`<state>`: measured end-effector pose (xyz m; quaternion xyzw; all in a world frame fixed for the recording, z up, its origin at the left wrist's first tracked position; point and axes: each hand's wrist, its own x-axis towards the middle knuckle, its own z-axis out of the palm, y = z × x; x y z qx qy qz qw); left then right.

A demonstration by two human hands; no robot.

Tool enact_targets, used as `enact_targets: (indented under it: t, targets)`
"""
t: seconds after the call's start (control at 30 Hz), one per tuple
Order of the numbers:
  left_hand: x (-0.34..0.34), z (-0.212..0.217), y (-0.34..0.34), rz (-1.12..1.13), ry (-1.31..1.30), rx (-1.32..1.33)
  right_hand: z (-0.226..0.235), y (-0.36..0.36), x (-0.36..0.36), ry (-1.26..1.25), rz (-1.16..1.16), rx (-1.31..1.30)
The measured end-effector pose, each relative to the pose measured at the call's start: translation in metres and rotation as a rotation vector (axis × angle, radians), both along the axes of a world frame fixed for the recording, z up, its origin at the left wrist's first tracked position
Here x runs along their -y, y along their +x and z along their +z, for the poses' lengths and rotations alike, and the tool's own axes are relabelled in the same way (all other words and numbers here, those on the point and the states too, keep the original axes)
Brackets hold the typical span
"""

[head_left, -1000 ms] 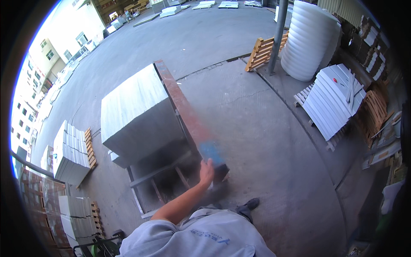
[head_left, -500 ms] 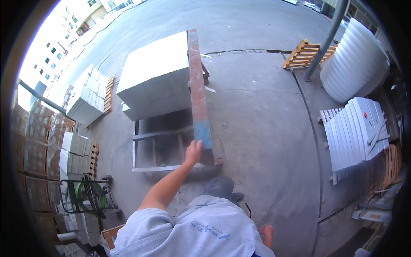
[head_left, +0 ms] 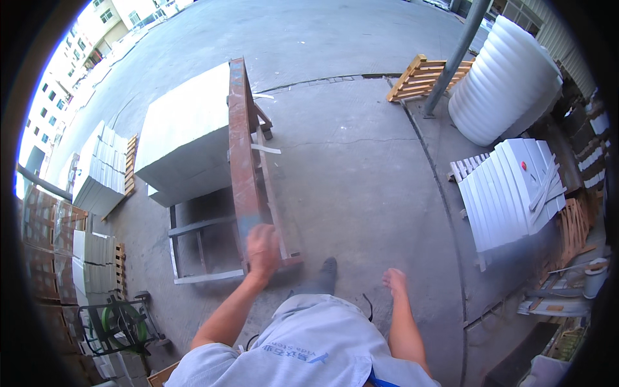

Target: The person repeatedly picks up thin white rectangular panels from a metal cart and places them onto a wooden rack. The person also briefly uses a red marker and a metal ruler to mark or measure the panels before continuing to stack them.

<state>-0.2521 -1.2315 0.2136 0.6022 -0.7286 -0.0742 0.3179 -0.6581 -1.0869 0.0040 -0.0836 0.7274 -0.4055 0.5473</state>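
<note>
**Two hands out, only the left one is on the steel**

Two hands are showing here, and the left hand (head_left: 263, 244) is doing all the work. It's resting on the near end of a long rusty beam (head_left: 240, 148), the top rail of a metal rack (head_left: 200, 226) that's standing on the concrete floor (head_left: 361, 174). The hand is blurred, so I can't tell whether the fingers are wrapping round the rail or just pressing flat on it.

The bit that matters: the beam's long axis is running straight away from the person, near end at the left hand, far end pointing up the yard. So the beam is lying ahead and slightly left of the body, and the left arm is clearly the nearer one.

The right hand (head_left: 394, 281) is hanging free at the person's side, fingers loosely spread, holding nothing, well apart from the rack. A dark shoe (head_left: 329, 266) is poking out between the two hands.

A big white slab stack (head_left: 187, 138) is leaning against the rack's left side, touching the beam. Over on the right, white panels (head_left: 509, 187) are sitting on a pallet, with a ribbed white tank (head_left: 509, 77) and a grey pole (head_left: 454, 58) behind them. A green wheeled cart (head_left: 119, 326) is parked at lower left.
</note>
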Motion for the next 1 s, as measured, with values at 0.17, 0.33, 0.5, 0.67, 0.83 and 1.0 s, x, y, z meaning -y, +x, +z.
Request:
enact_targets:
  t: [0.17,0.33,0.5,0.67,0.83,1.0]
  targets:
    - [0.007,0.031,-0.166,-0.631,0.433,-0.256,0.001,-0.024,0.057,0.089,-0.035,0.029]
    - [-0.03,0.081,-0.286,-1.523,0.783,-0.556,0.003,-0.053,0.123,0.023,-0.088,0.135]
    - [-0.03,0.094,-0.337,-1.509,0.555,-0.54,-0.004,-0.09,0.178,0.003,-0.103,0.254]
    - [0.0,0.093,-0.391,-1.466,0.592,-0.634,-0.009,-0.128,0.226,0.09,-0.012,0.284]
    - [0.026,0.09,-0.44,-1.319,0.778,-0.712,-0.001,-0.155,0.27,0.133,0.044,0.255]
    - [0.039,0.057,-0.461,-0.817,0.289,-0.494,0.017,-0.153,0.291,0.08,0.216,0.35]
